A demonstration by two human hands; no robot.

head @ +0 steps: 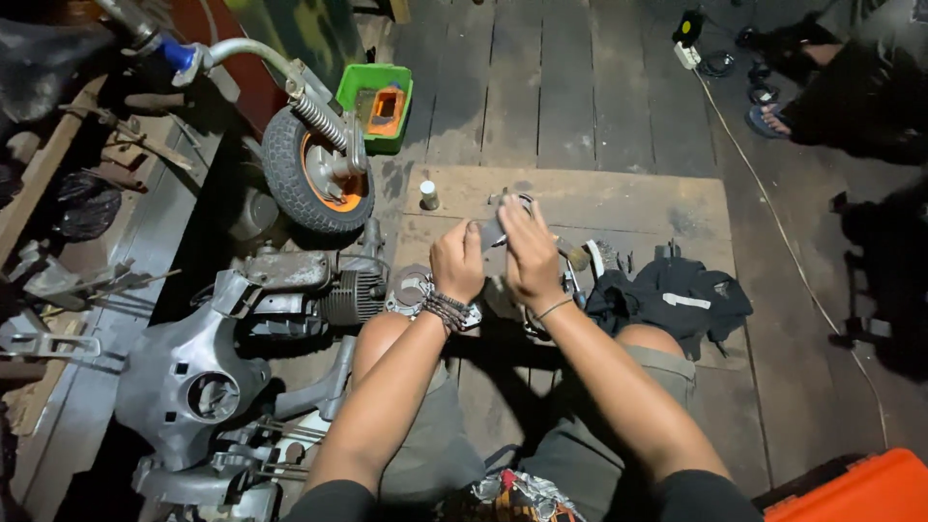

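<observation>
Over a wooden board (pixel 619 198) on the floor, both hands grip one small grey metal part (pixel 494 230): left hand (pixel 457 259) closed on its near end, right hand (pixel 531 253) wrapped over the top. Around them lie a wheel (pixel 314 172), an engine (pixel 319 290), a green box (pixel 379 104), a small bottle (pixel 429 195) and black cloth (pixel 672 298); nothing blocks the part.
</observation>
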